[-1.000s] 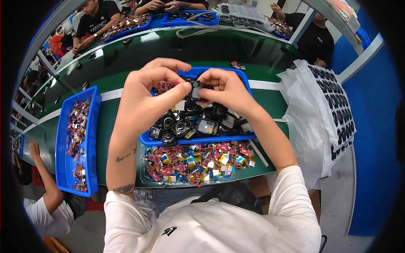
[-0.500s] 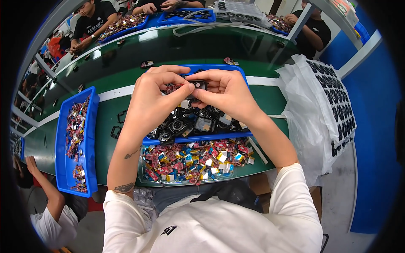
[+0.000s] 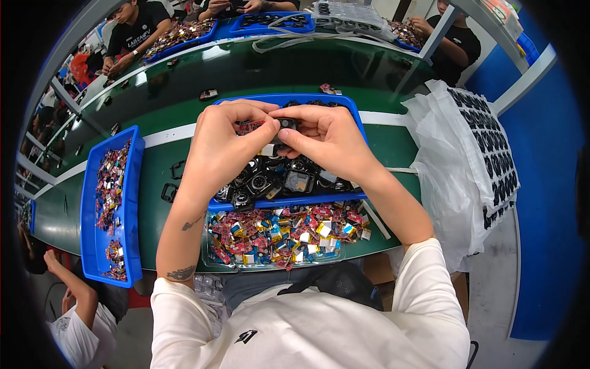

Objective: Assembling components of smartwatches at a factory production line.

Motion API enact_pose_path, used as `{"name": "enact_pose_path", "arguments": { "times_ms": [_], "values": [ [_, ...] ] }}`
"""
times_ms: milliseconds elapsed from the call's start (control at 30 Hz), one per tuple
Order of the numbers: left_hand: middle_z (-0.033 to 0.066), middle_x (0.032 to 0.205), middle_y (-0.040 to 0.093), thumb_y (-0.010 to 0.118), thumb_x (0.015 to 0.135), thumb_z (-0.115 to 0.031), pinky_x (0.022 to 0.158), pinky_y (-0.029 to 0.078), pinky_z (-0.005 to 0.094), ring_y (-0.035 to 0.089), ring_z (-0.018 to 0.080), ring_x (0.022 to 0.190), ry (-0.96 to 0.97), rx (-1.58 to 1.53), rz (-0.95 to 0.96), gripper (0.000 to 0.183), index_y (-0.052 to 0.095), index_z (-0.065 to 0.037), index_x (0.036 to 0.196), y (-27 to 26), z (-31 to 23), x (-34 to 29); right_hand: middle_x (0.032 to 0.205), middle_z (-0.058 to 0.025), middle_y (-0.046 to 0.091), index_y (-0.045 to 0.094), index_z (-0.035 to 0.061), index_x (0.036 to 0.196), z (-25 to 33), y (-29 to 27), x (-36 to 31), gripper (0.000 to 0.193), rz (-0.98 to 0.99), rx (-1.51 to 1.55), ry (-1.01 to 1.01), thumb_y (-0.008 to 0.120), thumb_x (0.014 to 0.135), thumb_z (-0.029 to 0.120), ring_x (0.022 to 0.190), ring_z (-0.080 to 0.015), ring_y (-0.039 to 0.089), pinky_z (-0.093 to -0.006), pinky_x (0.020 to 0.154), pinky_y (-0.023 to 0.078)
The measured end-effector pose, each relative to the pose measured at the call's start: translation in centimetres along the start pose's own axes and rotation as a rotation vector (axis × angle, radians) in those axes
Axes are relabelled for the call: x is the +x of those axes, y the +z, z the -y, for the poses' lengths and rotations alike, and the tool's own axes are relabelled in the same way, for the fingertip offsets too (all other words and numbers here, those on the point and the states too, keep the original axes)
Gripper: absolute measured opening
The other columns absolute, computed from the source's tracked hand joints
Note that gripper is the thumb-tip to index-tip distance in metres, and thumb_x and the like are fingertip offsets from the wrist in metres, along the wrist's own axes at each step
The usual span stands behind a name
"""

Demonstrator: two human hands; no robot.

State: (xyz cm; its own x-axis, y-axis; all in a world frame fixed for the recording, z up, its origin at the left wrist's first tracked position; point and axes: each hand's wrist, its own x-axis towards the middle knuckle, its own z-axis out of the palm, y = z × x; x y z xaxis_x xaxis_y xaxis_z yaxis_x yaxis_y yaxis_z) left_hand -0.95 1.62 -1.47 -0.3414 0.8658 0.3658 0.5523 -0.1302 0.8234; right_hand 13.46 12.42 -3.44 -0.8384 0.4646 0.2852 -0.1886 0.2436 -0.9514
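Note:
Both my hands meet above a blue bin (image 3: 295,200) of black watch cases. My right hand (image 3: 335,140) is closed around a black watch case (image 3: 287,123), its thumb and fingers on the near and far sides. My left hand (image 3: 227,132) is pinched at the case's left side, with a small red circuit board (image 3: 249,127) in its fingers. Both fingertips nearly touch, and they hide where board and case join. Under my hands lie jumbled black watch cases (image 3: 261,182), some with pale parts showing.
A clear tray (image 3: 341,257) of red boards with silver and yellow pieces sits nearest me. Another blue bin (image 3: 136,203) of boards stands left. Black parts fill trays (image 3: 485,147) at right, beside white plastic wrap (image 3: 430,166). Loose boards (image 3: 208,95) lie on the green belt (image 3: 258,71); co-workers sit around.
Loose boards on the green belt have shifted slightly left. My hands stay almost in place, fingers adjusting on the watch case. A co-worker's arm at lower left has moved.

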Motion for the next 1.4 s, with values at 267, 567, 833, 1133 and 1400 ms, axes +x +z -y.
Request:
{"name": "enact_pose_path", "arguments": {
  "times_ms": [267, 567, 833, 1133, 1400],
  "values": [
    [0.0147, 0.092, 0.069, 0.067, 0.075, -0.011, 0.070, 0.051, 0.0291, 0.064, 0.0202, 0.083, 0.085, 0.125, -0.124, 0.015, 0.069, 0.002, 0.080, 1.0, -0.4, -0.5, 0.092, -0.0120, 0.068, 0.062, -0.0055, 0.109, -0.2, 0.1, -0.1, 0.024, -0.073, -0.062, -0.075, 0.057, 0.089, 0.006, 0.082, -0.0136, 0.066, -0.0252, 0.070, 0.055],
    [0.0077, 0.083, 0.069, 0.069, 0.076, -0.011, 0.063, 0.046, 0.0245, 0.063, 0.0138, 0.077, 0.114, -0.038, -0.217, 0.011, 0.071, -0.002, 0.083, 0.9, -1.1, -0.7, 0.080, -0.0044, 0.066, 0.065, -0.0036, 0.101, 0.5, -1.3, 0.2, 0.018, -0.208, -0.047, -0.151, 0.059, 0.086, 0.004, 0.069, -0.0038, 0.058, -0.0171, 0.059, 0.046],
    [0.0066, 0.081, 0.068, 0.069, 0.079, -0.009, 0.068, 0.048, 0.0209, 0.062, 0.0082, 0.073, -0.067, -0.258, -0.032, 0.015, 0.067, 0.002, 0.089, 0.4, -1.3, -0.7, 0.081, -0.0064, 0.067, 0.065, -0.0036, 0.095, 1.0, -1.3, 0.2, 0.014, -0.236, 0.063, -0.149, 0.062, 0.082, 0.003, 0.070, -0.0052, 0.061, -0.0167, 0.061, 0.047],
    [0.0088, 0.083, 0.067, 0.070, 0.080, -0.006, 0.071, 0.050, 0.0206, 0.064, 0.0103, 0.077, -0.187, -0.571, 0.105, 0.014, 0.064, 0.004, 0.089, 0.8, -0.8, -0.5, 0.081, -0.0076, 0.067, 0.062, -0.0055, 0.092, 1.3, -0.5, -0.5, 0.014, -0.307, -0.087, -0.220, 0.064, 0.079, 0.000, 0.072, -0.0074, 0.063, -0.0185, 0.063, 0.050],
    [0.0019, 0.074, 0.064, 0.070, 0.081, -0.009, 0.062, 0.046, 0.0162, 0.060, 0.0044, 0.070, -0.126, -0.500, -0.033, 0.020, 0.062, 0.002, 0.096, 1.2, -0.5, -0.3, 0.092, -0.0110, 0.066, 0.061, -0.0061, 0.099, 2.0, -0.4, -0.9, 0.018, -0.267, -0.020, -0.191, 0.065, 0.081, -0.002, 0.083, -0.0122, 0.064, -0.0225, 0.074, 0.053]
  ]
}}
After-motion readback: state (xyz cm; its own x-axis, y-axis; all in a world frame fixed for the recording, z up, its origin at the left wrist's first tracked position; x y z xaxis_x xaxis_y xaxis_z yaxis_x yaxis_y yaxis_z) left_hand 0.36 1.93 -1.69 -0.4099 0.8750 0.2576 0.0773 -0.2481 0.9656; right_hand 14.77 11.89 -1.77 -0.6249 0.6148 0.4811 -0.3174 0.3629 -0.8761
